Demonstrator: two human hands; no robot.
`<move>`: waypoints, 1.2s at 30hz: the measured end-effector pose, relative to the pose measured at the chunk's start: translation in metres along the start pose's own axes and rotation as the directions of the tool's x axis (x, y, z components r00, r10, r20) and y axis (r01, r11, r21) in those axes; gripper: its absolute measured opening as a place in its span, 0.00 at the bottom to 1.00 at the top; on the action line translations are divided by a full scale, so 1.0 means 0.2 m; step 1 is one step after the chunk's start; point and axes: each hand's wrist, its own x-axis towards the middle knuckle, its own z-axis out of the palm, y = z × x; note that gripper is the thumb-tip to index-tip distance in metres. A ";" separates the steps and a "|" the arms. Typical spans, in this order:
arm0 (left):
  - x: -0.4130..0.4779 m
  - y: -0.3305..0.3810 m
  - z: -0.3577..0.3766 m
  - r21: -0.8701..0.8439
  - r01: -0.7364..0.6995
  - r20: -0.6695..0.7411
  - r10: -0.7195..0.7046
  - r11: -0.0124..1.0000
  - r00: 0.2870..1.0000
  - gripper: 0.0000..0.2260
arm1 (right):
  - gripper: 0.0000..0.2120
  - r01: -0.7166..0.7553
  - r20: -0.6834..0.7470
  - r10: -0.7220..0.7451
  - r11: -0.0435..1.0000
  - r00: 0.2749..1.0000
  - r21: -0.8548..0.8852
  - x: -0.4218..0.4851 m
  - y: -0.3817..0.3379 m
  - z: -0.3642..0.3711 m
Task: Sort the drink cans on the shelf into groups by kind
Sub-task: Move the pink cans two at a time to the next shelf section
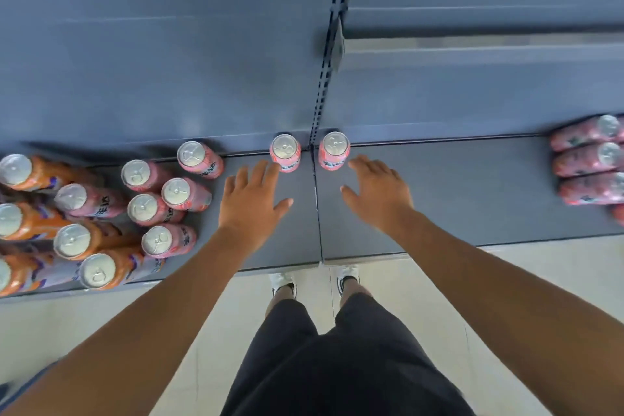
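Two pink cans stand at the back of the grey shelf (439, 192), one (285, 153) left of the upright post and one (334, 151) right of it. My left hand (251, 201) hovers over the shelf with fingers spread, fingertips just short of the left pink can. Just as spread and holding nothing, my right hand (378, 192) lies below the right pink can. A cluster of pink cans (169, 194) stands at the left, beside several orange cans (72, 241) at the far left.
More pink cans (589, 159) stand at the far right edge of the shelf. A slotted upright post (329, 54) splits the back panel, and a seam divides the shelf below it. Beyond the shelf's front edge are a pale tiled floor and my legs and shoes.
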 end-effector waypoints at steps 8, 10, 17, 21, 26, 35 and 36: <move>0.18 -0.05 0.15 -0.151 0.074 0.010 -0.073 0.986 0.997 0.33 | 0.28 -0.180 0.050 0.174 0.972 0.983 0.151 0.14 0.00 0.11; 0.24 -0.05 0.20 -0.319 0.177 0.040 -0.174 0.931 0.984 0.37 | 0.30 -0.221 0.069 0.210 0.944 0.975 0.245 0.20 0.00 0.15; 0.43 -0.03 0.31 -0.638 0.318 0.103 -0.332 0.701 0.938 0.35 | 0.33 -0.221 0.044 0.237 0.800 0.970 0.558 0.41 0.00 0.27; 0.47 0.01 0.29 -0.729 0.291 0.073 -0.352 0.620 0.933 0.27 | 0.26 -0.202 0.044 0.228 0.734 0.973 0.649 0.48 0.03 0.25; 0.43 0.02 0.28 -0.775 0.283 0.114 -0.315 0.565 0.942 0.29 | 0.27 -0.272 0.129 0.257 0.665 0.958 0.695 0.45 0.06 0.21; 0.18 0.03 0.08 -0.885 0.157 0.088 -0.174 0.438 0.981 0.29 | 0.32 -0.226 0.071 0.301 0.521 0.951 0.823 0.14 0.08 -0.03; 0.16 0.04 0.03 -0.885 0.127 0.071 -0.140 0.448 0.988 0.28 | 0.32 -0.213 0.050 0.308 0.523 0.950 0.825 0.10 0.08 -0.07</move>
